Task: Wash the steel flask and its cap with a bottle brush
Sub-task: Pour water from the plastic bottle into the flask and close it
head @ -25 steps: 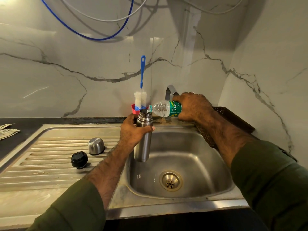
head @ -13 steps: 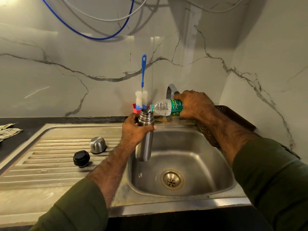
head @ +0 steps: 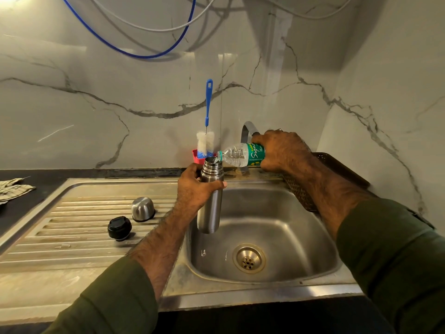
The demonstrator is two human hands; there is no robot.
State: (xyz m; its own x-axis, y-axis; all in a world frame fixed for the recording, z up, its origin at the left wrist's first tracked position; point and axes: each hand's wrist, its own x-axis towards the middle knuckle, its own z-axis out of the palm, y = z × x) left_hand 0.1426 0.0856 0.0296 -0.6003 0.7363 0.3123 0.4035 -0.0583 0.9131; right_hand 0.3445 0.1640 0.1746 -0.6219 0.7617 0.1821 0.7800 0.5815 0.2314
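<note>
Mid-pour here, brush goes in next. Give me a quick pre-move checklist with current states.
1. Flask gripped by left hand, upright over the sink: ok.
2. Bottle in right hand, neck at the flask mouth: ok.
3. Water level inside flask: cannot tell.
4. Brush free, standing in its red holder behind the flask: ok.
5. A hand free to take the brush: not ok, both hold something.
6. Steel cap and black stopper off, on the drainboard: ok.

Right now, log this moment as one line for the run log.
step: filling flask | left hand: holds steel flask over sink | right hand: tips water bottle into it | bottle brush: untouched
</note>
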